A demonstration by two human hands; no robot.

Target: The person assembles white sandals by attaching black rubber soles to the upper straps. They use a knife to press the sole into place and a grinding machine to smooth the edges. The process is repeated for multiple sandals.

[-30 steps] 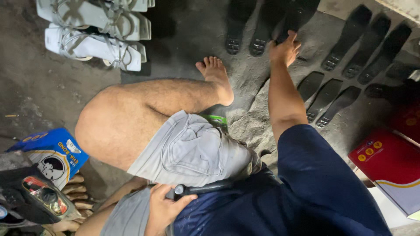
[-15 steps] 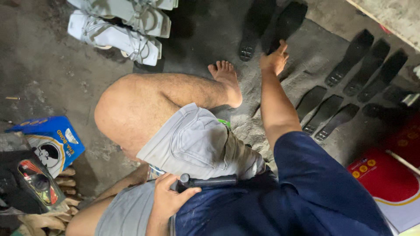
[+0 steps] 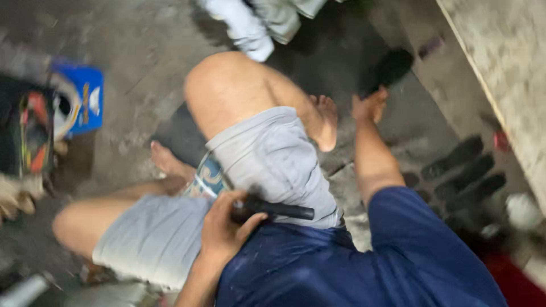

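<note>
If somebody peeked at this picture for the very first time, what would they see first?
Probably the bare bent knee in the middle, above the grey shorts. Next, the right hand stretched out to a black shoe sole on the grey floor, though blur hides whether it grips it. Lower down, the left hand holds a dark tool against the lap, and a blue box sits at the left.

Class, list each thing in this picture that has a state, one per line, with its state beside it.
left hand: closed around a dark tool
dark tool: held at the lap, lying sideways
right hand: stretched out, touching a black sole
black sole: flat on the floor
blue box: lying on the floor
</note>
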